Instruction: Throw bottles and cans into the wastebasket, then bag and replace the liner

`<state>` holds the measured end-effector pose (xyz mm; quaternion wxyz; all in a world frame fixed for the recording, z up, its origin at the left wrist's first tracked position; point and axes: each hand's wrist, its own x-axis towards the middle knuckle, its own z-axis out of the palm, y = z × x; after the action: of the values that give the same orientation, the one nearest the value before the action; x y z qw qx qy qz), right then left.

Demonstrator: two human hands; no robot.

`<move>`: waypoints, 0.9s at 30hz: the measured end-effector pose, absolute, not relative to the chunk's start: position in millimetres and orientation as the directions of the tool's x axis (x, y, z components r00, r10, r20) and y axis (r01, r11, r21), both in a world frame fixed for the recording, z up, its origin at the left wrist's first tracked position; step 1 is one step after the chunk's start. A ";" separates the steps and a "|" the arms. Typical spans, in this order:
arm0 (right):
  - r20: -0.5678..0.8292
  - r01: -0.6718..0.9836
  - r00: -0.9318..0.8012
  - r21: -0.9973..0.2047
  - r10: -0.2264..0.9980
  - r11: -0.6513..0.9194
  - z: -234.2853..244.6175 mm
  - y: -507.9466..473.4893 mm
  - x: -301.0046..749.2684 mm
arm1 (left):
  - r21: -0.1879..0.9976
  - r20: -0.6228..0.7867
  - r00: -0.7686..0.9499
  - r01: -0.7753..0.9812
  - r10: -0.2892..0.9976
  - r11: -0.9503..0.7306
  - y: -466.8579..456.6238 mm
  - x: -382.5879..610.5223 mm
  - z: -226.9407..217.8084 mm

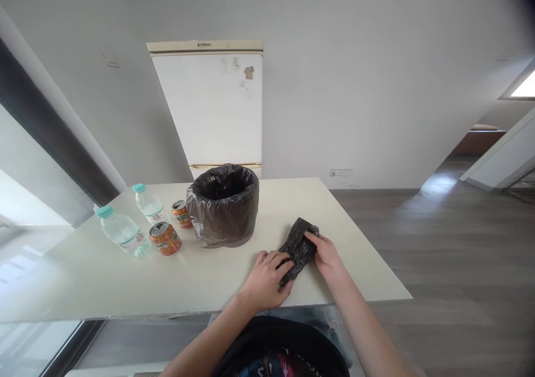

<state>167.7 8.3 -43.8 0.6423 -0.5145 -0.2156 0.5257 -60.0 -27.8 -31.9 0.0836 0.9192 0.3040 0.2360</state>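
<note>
A folded roll of black bin bags [297, 246] lies on the white table [125, 282] near its front edge. My left hand [267, 279] pinches the roll's near end with closed fingers. My right hand [326, 254] grips the roll's right side, fingers curled over its top. Behind them stands a small bin [223, 207] lined with a black bag, its mouth open and upright.
Two clear water bottles with teal caps [123, 232] [148, 203] and two orange drink cans [166, 238] [182, 214] stand left of the bin. A white fridge [213, 107] stands against the wall behind the table. Grey wood floor lies to the right.
</note>
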 end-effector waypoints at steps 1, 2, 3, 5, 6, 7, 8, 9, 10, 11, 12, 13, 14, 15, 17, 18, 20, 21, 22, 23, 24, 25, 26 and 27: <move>-0.255 -0.455 0.345 -0.887 0.904 -0.077 -44.0 8.1 162.7 | 0.288 0.392 0.701 0.522 0.597 -0.803 -27.5 -59.7 -32.1; -0.243 -0.451 0.352 -0.890 0.904 -0.064 -44.0 7.2 157.8 | 0.285 0.396 0.701 0.521 0.593 -0.805 -27.1 -59.4 -32.9; -0.230 -0.445 0.365 -0.894 0.902 -0.048 -43.5 5.9 153.1 | 0.287 0.395 0.705 0.515 0.589 -0.808 -26.4 -59.0 -34.3; -0.219 -0.449 0.383 -0.893 0.898 -0.027 -40.9 3.7 145.1 | 0.306 0.376 0.718 0.500 0.585 -0.810 -24.6 -58.1 -37.8; -0.220 -0.456 0.381 -0.890 0.898 -0.025 -39.0 3.1 142.0 | 0.317 0.365 0.722 0.497 0.588 -0.807 -23.7 -57.7 -39.5; -0.221 -0.462 0.373 -0.886 0.901 -0.026 -36.9 2.9 139.4 | 0.326 0.355 0.724 0.497 0.592 -0.804 -22.9 -57.4 -40.9; -0.217 -0.464 0.367 -0.885 0.905 -0.024 -35.1 3.0 137.4 | 0.331 0.348 0.725 0.498 0.594 -0.801 -22.3 -57.1 -41.9; -0.205 -0.460 0.361 -0.888 0.910 -0.018 -33.8 3.6 135.9 | 0.331 0.344 0.727 0.499 0.595 -0.801 -21.9 -56.8 -42.4; -0.191 -0.448 0.351 -0.894 0.917 -0.014 -33.4 4.4 134.7 | 0.330 0.341 0.729 0.499 0.594 -0.802 -21.8 -56.7 -42.4; -0.175 -0.428 0.340 -0.904 0.924 -0.014 -33.9 5.5 133.8 | 0.327 0.340 0.731 0.498 0.592 -0.803 -21.9 -56.6 -42.1; -0.160 -0.396 0.335 -0.918 0.928 -0.015 -35.2 6.6 133.1 | 0.325 0.336 0.734 0.498 0.591 -0.804 -22.2 -56.5 -41.5; -0.145 -0.347 0.346 -0.938 0.927 -0.018 -37.3 7.8 132.4 | 0.322 0.334 0.735 0.500 0.590 -0.804 -22.5 -56.5 -40.8; -0.126 -0.272 0.371 -0.962 0.920 -0.022 -39.7 8.7 131.8 | 0.320 0.332 0.734 0.503 0.592 -0.803 -22.9 -56.6 -40.0; -0.095 -0.167 0.409 -0.986 0.907 -0.028 -41.9 9.1 131.2 | 0.320 0.330 0.733 0.505 0.594 -0.802 -23.3 -56.6 -39.2; 0.021 0.103 0.461 -0.994 0.887 -0.030 -44.8 7.6 129.4 | 0.322 0.333 0.728 0.510 0.599 -0.798 -23.6 -57.1 -38.4; 0.099 0.233 0.438 -0.972 0.894 -0.007 -45.0 5.2 128.1 | 0.325 0.338 0.725 0.508 0.600 -0.798 -23.5 -57.4 -38.4; 0.250 0.415 0.272 -0.902 0.929 0.122 -43.2 -2.7 124.7 | 0.329 0.351 0.727 0.495 0.590 -0.804 -22.7 -58.1 -39.8; 0.310 0.456 0.155 -0.865 0.938 0.210 -41.7 -7.9 122.8 | 0.331 0.355 0.729 0.488 0.585 -0.808 -22.0 -58.4 -41.1; 0.352 0.472 0.038 -0.831 0.935 0.294 -40.4 -13.3 121.0 | 0.333 0.355 0.730 0.485 0.584 -0.809 -21.3 -58.6 -42.7; 0.374 0.477 -0.062 -0.803 0.925 0.357 -39.3 -18.5 119.5 | 0.334 0.353 0.730 0.486 0.585 -0.808 -20.7 -58.7 -44.3; 0.376 0.482 -0.134 -0.784 0.917 0.392 -38.9 -23.2 118.4 | 0.335 0.351 0.728 0.490 0.589 -0.805 -20.3 -58.8 -45.7; 0.367 0.490 -0.176 -0.772 0.913 0.405 -39.0 -27.1 118.0 | 0.334 0.355 0.723 0.494 0.593 -0.802 -20.0 -59.0 -46.7; 0.356 0.499 -0.199 -0.765 0.913 0.407 -39.8 -30.0 118.3 | 0.333 0.366 0.716 0.496 0.594 -0.802 -19.8 -59.3 -47.0; 0.350 0.508 -0.214 -0.758 0.912 0.410 -41.1 -32.0 119.2 | 0.334 0.388 0.706 0.491 0.592 -0.804 -19.9 -60.0 -46.7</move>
<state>119.2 -32.0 -41.1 0.4015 -0.4815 -0.7373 0.2518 -60.0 -19.9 -46.7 0.1035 0.9178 0.2951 0.2445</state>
